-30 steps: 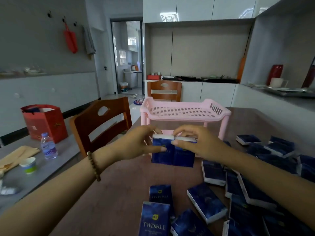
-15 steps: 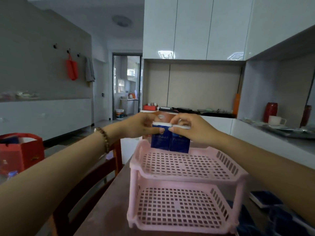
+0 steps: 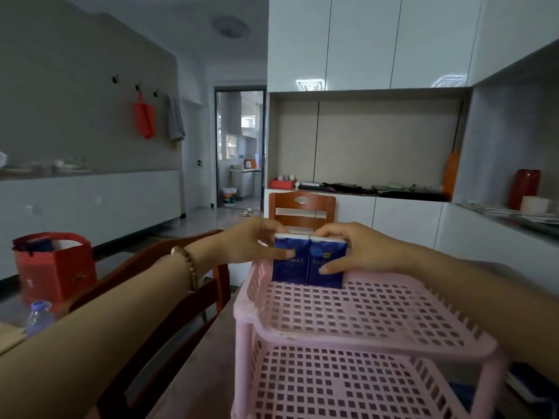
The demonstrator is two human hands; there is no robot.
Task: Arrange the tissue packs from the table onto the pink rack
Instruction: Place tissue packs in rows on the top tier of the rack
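Two dark blue tissue packs stand upright, side by side and touching, at the far edge of the top shelf of the pink rack. The left pack and the right pack rest with their bottom edges on the shelf grid, printed faces toward the camera.

The left hand is closed on the left pack: thumb across the front face, fingers curled over the top and behind. The right hand grips the right pack the same way, thumb low on the front face. The fingertips behind the packs are hidden, so their contact there cannot be confirmed.

Both forearms reach forward from the lower corners and converge at the packs. The left wrist carries a bead bracelet.

The lower shelf lies directly below. A wooden chair stands just left of the rack. A red bag and a water bottle sit farther left.
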